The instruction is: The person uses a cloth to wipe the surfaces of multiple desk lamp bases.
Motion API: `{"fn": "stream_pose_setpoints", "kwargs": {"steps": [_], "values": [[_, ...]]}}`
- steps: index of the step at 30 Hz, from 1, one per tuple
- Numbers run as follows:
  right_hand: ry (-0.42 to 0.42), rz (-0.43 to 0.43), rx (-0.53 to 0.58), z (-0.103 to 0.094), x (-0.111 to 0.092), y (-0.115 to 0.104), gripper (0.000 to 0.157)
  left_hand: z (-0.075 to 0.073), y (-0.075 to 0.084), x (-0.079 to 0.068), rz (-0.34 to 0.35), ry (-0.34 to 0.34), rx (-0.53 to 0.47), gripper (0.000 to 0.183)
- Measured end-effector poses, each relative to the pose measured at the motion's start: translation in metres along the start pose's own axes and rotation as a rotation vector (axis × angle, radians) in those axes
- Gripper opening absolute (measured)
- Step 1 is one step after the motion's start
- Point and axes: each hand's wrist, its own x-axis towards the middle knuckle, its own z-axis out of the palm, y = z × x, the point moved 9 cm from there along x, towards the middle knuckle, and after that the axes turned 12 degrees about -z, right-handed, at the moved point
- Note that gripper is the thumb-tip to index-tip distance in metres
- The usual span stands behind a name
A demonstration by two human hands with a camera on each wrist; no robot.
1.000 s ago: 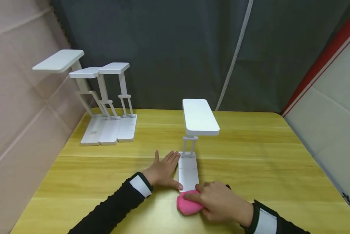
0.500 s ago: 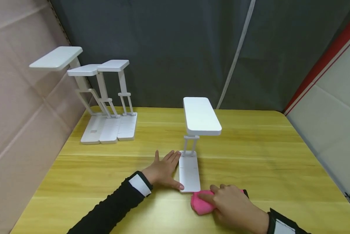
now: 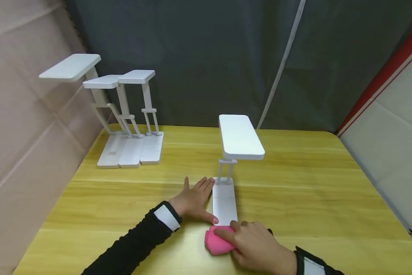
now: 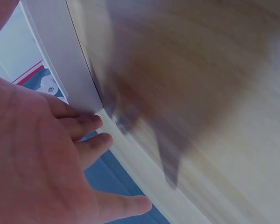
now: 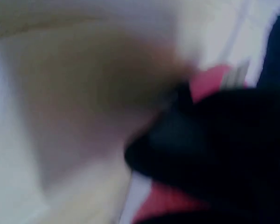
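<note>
A white folding desk lamp (image 3: 224, 202) stands upright on the wooden table, its flat head (image 3: 242, 137) raised above the base. My left hand (image 3: 193, 200) lies spread at the left side of that base, fingertips against its far edge and thumb at its near corner. In the left wrist view, the fingers (image 4: 93, 147) reach along the lamp's side edge. Just in front of the base, my right hand (image 3: 257, 244) grips a folded pink cloth (image 3: 218, 242), index finger stretched over it. Pink fabric (image 5: 210, 84) and a dark part (image 5: 214, 140) show blurred in the right wrist view.
Three more white folding lamps (image 3: 132, 151) stand side by side at the table's back left. A dark grey curtain (image 3: 192, 65) hangs behind the table (image 3: 302, 191). Pale panels flank it, the right one (image 3: 395, 126) trimmed in red.
My right hand slid the pink cloth rightward along the base's front edge, then back left. My left hand stays against the base, and the lamp keeps its place.
</note>
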Motion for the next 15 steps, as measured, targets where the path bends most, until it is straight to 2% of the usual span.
{"fn": "stream_pose_setpoints", "kwargs": {"steps": [4,10,12,15], "values": [[0.02,0.048,-0.062,0.008,-0.001,-0.001,0.043,0.003,0.003,0.0,0.015,-0.007,-0.011,0.115],[0.083,0.124,-0.136,0.0,-0.019,0.012,0.051,0.001,-0.001,0.001,0.005,-0.003,-0.017,0.115],[0.088,0.148,-0.133,-0.002,-0.026,0.017,0.05,0.002,-0.002,0.001,0.005,-0.007,-0.024,0.115],[0.047,0.191,-0.116,-0.005,-0.036,0.028,0.051,0.002,-0.002,0.001,0.005,-0.018,-0.024,0.116]]}}
